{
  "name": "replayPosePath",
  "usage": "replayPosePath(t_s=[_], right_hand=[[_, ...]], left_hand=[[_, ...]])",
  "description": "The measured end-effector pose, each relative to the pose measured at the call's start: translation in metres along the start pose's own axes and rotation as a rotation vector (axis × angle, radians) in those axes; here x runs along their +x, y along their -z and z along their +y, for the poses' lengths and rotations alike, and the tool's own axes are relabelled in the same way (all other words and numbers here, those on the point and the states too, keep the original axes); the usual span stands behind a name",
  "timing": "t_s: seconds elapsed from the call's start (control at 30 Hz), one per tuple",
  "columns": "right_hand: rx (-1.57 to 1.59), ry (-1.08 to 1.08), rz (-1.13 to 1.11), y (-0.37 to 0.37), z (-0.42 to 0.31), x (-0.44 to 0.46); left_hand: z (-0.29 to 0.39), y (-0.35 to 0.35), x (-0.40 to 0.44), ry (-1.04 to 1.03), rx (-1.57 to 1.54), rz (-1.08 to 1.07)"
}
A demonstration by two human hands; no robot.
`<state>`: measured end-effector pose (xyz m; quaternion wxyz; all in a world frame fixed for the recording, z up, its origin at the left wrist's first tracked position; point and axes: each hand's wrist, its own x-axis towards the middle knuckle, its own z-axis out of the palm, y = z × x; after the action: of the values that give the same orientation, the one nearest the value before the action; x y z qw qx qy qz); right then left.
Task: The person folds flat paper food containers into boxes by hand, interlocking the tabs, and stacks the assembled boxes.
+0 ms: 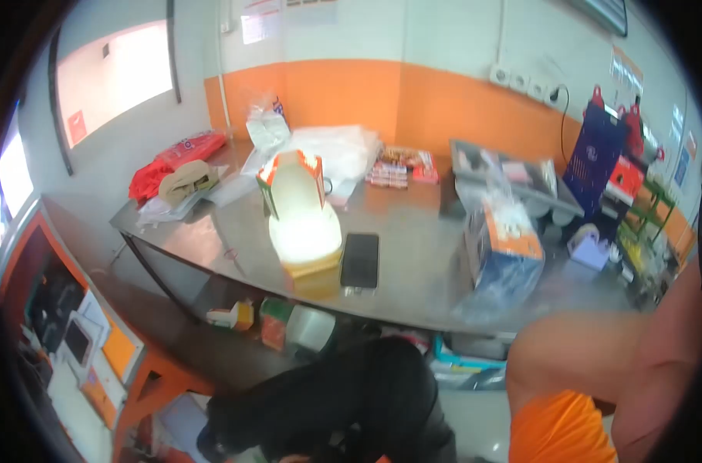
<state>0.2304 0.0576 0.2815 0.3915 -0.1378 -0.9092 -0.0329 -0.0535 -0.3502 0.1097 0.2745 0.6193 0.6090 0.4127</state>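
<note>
Neither of my hands shows clearly; a small sliver at the bottom edge cannot be made out. A dark-clothed leg [351, 401] crosses the lower middle. On the metal table [420, 255] stands an open cardboard food box [301, 204], its lid raised, with a bright white inside and orange and green printing. Just right of it lies a black phone [360, 261], flat with its screen dark.
A plastic-wrapped box [509, 239] and a grey tray [513, 174] occupy the table's right side. Red bags [173, 162] and white plastic bags [335, 150] lie at the back. Another person's bare limb [575, 351] and orange clothing [563, 428] fill the lower right.
</note>
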Motion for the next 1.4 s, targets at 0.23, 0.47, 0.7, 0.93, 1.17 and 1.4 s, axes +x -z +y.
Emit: replayPosePath(t_s=[0.23,0.47,0.7,0.93,1.17,1.4], right_hand=[[0.093,0.256,-0.070,0.008,-0.060,0.050],[0.600,0.397,-0.087,-0.060,-0.120,0.043],[1.371,0.304,-0.468,-0.229,-0.218,-0.001],[1.268,0.268,-0.507,-0.258,-0.224,0.004],[0.939,0.342,-0.275,-0.265,-0.234,-0.011],[0.743,0.323,-0.315,-0.277,-0.226,-0.028]], left_hand=[[-0.012,-0.003,-0.019,0.080,0.065,-0.085],[0.008,0.040,-0.041,0.132,0.070,0.195],[0.050,0.101,-0.010,0.323,0.431,0.280],[0.055,0.113,0.029,0.220,0.772,0.253],[0.012,0.105,0.049,0.284,0.733,0.285],[-0.018,0.096,0.060,0.170,0.675,0.081]])
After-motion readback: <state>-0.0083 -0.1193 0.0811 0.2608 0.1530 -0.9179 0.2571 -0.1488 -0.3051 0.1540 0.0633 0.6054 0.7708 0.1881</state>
